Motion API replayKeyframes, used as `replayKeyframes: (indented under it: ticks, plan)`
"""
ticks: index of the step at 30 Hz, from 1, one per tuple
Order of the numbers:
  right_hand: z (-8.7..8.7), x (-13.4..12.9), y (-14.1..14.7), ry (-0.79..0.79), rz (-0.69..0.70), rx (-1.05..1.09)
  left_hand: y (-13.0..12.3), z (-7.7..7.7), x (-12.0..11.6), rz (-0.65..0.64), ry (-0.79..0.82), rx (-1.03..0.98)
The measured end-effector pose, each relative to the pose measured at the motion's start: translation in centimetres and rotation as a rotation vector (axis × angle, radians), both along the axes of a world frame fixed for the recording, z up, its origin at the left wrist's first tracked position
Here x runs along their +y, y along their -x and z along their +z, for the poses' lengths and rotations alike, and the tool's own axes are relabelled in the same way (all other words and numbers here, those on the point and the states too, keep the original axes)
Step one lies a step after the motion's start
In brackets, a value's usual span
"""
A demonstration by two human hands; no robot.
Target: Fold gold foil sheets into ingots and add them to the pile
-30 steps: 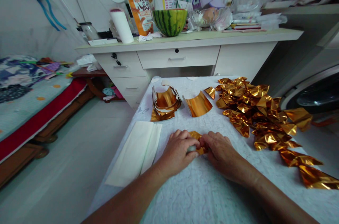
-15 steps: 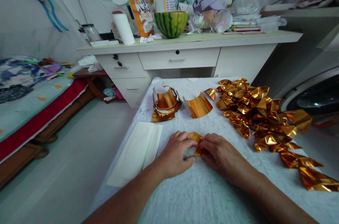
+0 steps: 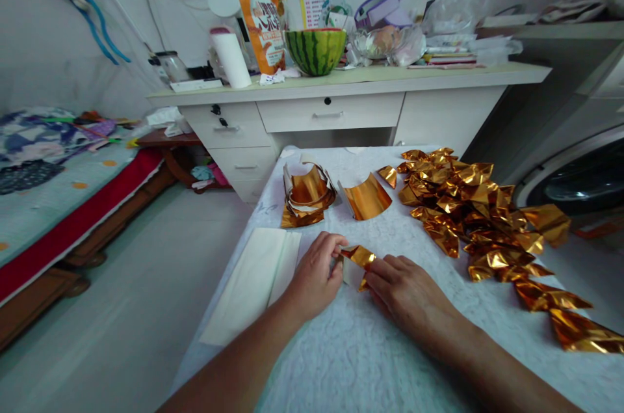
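Note:
A partly folded piece of gold foil paper (image 3: 359, 257) with a white underside is held between my two hands, just over the cloth-covered table. My left hand (image 3: 318, 273) pinches its left end, fingers curled. At the right end my right hand (image 3: 402, 289) closes on the foil, with its fingertips partly hidden. Beyond the hands lie a curved gold foil sheet (image 3: 368, 197) and a stack of curled gold sheets (image 3: 307, 188). White paper sheets (image 3: 248, 283) lie beside my left forearm. To the right spreads a pile of folded gold foil pieces (image 3: 455, 192).
Behind the table stands a white desk (image 3: 331, 110) with drawers, bearing a watermelon half (image 3: 316, 52), an orange pouch (image 3: 263, 23) and a white roll (image 3: 231, 60). A bed (image 3: 73, 205) is at the left. A front-loading washing machine (image 3: 580, 172) is at the right.
My left hand has shifted slightly left and up, away from the right hand. More of the foil piece, including its white underside, now shows between them.

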State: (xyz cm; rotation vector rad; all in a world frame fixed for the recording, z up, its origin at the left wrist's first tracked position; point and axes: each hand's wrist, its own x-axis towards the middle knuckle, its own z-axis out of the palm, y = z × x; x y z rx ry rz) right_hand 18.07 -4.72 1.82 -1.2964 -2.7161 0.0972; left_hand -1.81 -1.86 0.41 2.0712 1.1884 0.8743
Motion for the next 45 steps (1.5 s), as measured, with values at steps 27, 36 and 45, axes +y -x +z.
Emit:
replayKeyframes:
  ticks: [27, 36, 45]
  plan:
    - [-0.3, -0.2, -1.9, 0.024, -0.016, 0.158, -0.1, -0.1, 0.2, -0.18, -0.035, 0.209]
    - [-1.4, -0.3, -2.1, -0.084, 0.112, 0.1, 0.0, 0.3, 0.1, -0.195, -0.022, 0.195]
    - [-1.0, -0.5, -2.2, -0.073, 0.015, 0.236, 0.2, 0.8, -0.2, -0.213, -0.016, 0.221]
